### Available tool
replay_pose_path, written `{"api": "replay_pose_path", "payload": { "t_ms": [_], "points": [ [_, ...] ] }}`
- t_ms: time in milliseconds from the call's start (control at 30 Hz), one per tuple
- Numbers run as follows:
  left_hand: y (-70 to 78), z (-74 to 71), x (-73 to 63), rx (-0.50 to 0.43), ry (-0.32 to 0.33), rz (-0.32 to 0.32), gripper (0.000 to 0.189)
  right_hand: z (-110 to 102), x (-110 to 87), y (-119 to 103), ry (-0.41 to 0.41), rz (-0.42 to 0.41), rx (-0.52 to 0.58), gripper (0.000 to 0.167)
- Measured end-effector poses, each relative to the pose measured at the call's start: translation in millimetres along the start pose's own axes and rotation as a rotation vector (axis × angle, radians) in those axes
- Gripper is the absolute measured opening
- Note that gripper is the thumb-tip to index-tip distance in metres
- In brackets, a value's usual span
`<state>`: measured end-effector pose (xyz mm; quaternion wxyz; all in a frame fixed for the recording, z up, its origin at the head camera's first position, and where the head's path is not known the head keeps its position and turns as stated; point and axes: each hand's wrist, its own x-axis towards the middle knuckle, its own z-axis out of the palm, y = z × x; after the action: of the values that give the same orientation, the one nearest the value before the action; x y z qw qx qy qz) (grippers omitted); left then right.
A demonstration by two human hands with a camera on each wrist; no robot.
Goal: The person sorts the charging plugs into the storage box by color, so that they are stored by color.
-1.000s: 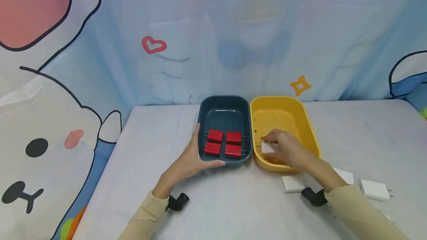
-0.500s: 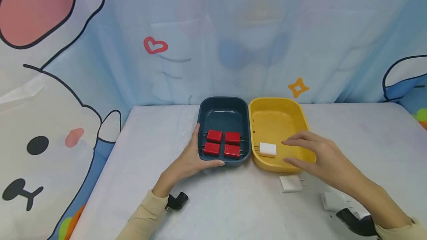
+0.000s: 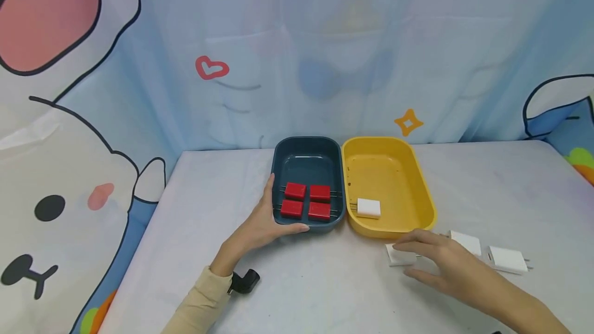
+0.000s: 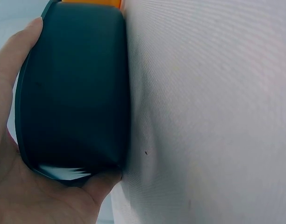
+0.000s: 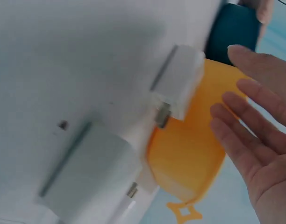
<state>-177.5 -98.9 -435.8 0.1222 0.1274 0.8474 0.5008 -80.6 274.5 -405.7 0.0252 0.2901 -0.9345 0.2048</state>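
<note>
Probably light, stiff white plug [image 3: 401, 259]: best pinched by sides, not prongs [image 5: 163, 115]. Right hand [image 3: 447, 262] wide, empty; left hand [image 3: 266, 220] grips blue tray [image 3: 308, 169].

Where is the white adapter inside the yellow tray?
In the head view, the white adapter lies in the near left corner of the yellow tray, toward the dark blue tray.

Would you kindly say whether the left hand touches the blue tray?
Touching: in the left wrist view, the left hand grips the blue tray, fingertip on its rim.
</note>
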Motion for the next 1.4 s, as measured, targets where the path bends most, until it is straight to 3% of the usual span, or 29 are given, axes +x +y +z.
{"api": "replay_pose_path", "payload": {
  "t_ms": [100,267,500,733,833,1100,1400],
  "points": [
    [-0.2,-0.1,-0.4,-0.004,-0.003,0.002,0.13,13,-3.5,0,-0.016,0.002,-0.052,0.048],
    [-0.6,-0.4,-0.4,-0.009,0.0,0.007,0.13,28,-4.4,0,0.113,-0.094,-0.16,0.058],
    [1.4,0.1,-0.4,0.004,0.002,-0.004,0.131,29,1.4,-4,0.07,-0.011,-0.162,0.053],
    [0.9,0.7,-0.1,-0.002,0.0,-0.004,0.131,33,2.2,-3,0.158,-0.098,-0.216,0.054],
    [0.1,0.8,0.1,-0.002,0.002,-0.002,0.131,34,0.8,-5,0.118,-0.066,-0.209,0.055],
    [-1.5,0.3,-0.8,-0.001,0.004,-0.002,0.131,29,6.1,-2,-0.107,0.094,-0.091,0.046],
    [-1.0,-0.4,0.0,0.004,0.004,-0.005,0.131,26,1.5,7,-0.199,0.146,0.006,0.047]
  ]
}}
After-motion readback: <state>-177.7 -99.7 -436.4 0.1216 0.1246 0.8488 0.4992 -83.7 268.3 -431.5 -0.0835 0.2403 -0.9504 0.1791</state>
